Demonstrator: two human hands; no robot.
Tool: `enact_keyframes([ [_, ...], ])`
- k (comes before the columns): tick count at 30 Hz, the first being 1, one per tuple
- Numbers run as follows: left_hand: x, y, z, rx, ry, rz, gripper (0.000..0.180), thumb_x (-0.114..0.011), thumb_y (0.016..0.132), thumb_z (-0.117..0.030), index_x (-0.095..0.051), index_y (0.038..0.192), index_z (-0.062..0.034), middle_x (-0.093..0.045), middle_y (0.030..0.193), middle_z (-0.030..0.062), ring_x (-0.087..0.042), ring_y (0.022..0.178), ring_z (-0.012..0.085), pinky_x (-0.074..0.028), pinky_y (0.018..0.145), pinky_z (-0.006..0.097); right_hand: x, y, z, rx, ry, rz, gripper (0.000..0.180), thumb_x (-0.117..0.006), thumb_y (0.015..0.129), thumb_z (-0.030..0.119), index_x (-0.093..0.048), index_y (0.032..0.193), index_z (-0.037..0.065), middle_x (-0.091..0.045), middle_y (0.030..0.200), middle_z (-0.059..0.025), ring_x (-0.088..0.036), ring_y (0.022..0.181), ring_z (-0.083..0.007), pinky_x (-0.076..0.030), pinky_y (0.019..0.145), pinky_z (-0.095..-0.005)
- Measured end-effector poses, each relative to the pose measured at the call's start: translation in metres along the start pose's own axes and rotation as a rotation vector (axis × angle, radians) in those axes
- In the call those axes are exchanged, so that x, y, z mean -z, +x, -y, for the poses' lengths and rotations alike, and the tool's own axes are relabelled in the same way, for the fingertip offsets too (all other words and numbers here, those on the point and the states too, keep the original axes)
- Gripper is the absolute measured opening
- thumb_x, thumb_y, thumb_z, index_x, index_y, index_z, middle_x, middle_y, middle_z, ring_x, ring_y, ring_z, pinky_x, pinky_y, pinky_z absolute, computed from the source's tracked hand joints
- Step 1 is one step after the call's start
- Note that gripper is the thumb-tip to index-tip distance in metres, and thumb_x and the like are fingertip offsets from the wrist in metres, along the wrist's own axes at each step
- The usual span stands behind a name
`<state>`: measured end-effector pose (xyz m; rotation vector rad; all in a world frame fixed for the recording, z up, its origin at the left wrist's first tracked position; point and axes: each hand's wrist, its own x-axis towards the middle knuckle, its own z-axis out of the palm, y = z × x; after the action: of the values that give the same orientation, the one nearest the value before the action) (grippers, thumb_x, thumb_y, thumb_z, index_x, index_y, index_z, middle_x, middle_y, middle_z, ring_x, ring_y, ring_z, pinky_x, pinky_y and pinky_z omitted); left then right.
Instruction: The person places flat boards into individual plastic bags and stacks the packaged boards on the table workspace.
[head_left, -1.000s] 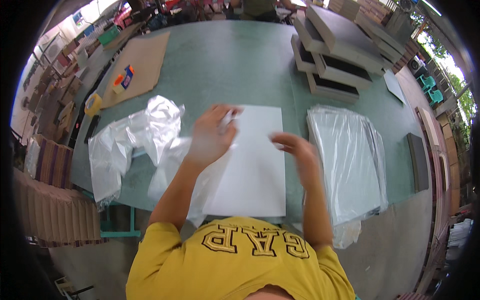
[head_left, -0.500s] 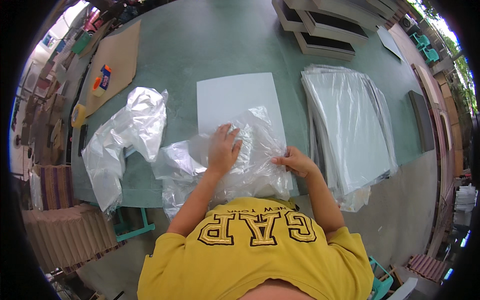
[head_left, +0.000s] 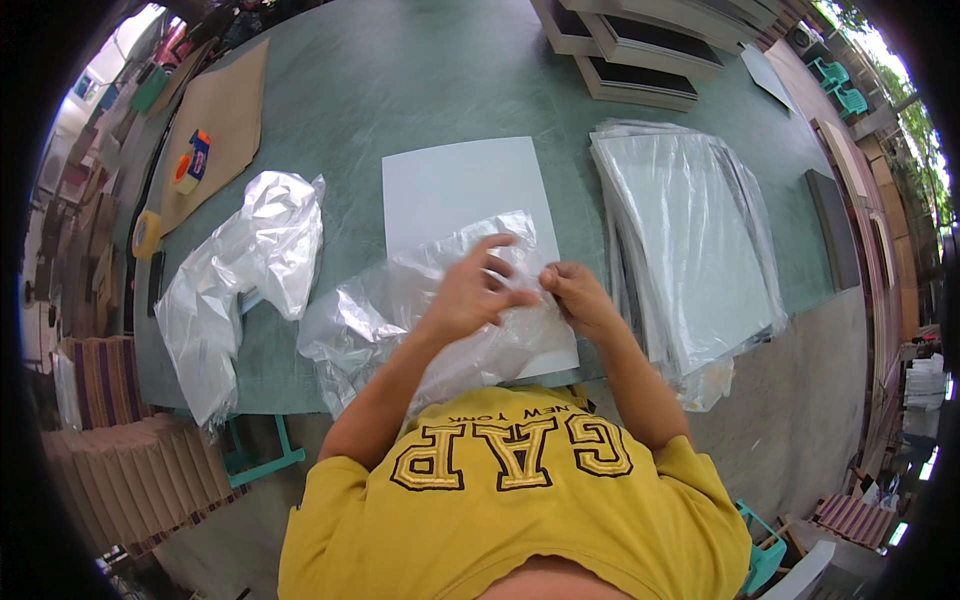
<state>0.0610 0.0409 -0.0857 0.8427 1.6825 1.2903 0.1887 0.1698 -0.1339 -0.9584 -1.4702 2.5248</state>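
A pale grey-white board lies on the green table, its lower part covered by a crumpled clear plastic bag. Over the bag hovers my left hand, fingers spread and curved, with nothing seen between them. My right hand pinches the right edge of the plastic bag between thumb and forefinger, above the board's right side. To the right lies a stack of boards in clear plastic. More crumpled clear plastic rests on the left.
Brown cardboard lies at the table's far left, with an orange-and-blue container on it and a tape roll nearby. Thick dark-topped boxes are stacked at the back right. A dark slab lies by the right edge.
My left hand has lifted off the plastic and moved slightly right, its fingers spreading. My right hand has shifted up a little along the plastic bag's edge. The view has shifted slightly.
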Motion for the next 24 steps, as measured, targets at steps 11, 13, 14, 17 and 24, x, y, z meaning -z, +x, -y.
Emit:
enact_keyframes([
  [11,0.199,-0.119,0.115,-0.091,-0.345,-1.045,0.015,-0.049,0.074,-0.007,-0.055,0.085,0.0008,-0.057,0.08,0.0065,-0.055,0.068,0.015,-0.047,0.063,0.028,0.056,-0.041,0.034,0.357,0.629,0.018,0.013,-0.053,0.083,0.018,-0.055,0.086,0.005,-0.059,0.088,-0.0061,-0.057,0.075,-0.0122,-0.048,0.07,-0.0252],
  [13,0.221,-0.126,0.111,-0.144,-0.108,-1.175,0.012,-0.049,0.075,-0.005,-0.054,0.084,-0.0003,-0.056,0.08,0.0059,-0.054,0.069,0.0149,-0.046,0.063,0.028,0.062,-0.032,0.03,0.277,0.395,0.103,0.011,-0.054,0.082,0.014,-0.055,0.088,0.005,-0.06,0.086,-0.0056,-0.058,0.074,-0.013,-0.048,0.069,-0.0256],
  [14,0.209,-0.114,0.088,-0.242,0.1,-1.169,0.011,-0.049,0.075,-0.004,-0.053,0.084,-0.0008,-0.055,0.079,0.0053,-0.053,0.069,0.0144,-0.046,0.063,0.027,0.036,-0.033,0.041,0.239,0.318,0.076,0.007,-0.056,0.08,0.011,-0.054,0.085,0.006,-0.059,0.079,-0.0034,-0.058,0.071,-0.0127,-0.048,0.066,-0.0254],
  [17,0.134,-0.062,0.014,-0.244,-0.161,-0.927,0.014,-0.045,0.073,0.001,-0.052,0.085,-0.0028,-0.052,0.075,0.0044,-0.05,0.068,0.0129,-0.043,0.062,0.025,-0.008,-0.02,0.052,0.214,0.359,0.19,0.007,-0.057,0.08,0.012,-0.053,0.081,0.006,-0.057,0.075,-0.0025,-0.055,0.072,-0.0122,-0.044,0.067,-0.0245],
  [24,0.029,-0.024,-0.065,-0.341,0.005,-0.068,0.021,-0.062,0.076,-0.021,-0.053,0.07,-0.0028,-0.05,0.062,-0.0021,-0.045,0.058,0.0039,-0.038,0.052,0.019,-0.081,-0.021,0.061,0.147,0.451,0.152,0.02,-0.057,0.08,0.026,-0.051,0.076,0.007,-0.055,0.068,-0.0021,-0.052,0.064,-0.0117,-0.043,0.06,-0.0215],
])
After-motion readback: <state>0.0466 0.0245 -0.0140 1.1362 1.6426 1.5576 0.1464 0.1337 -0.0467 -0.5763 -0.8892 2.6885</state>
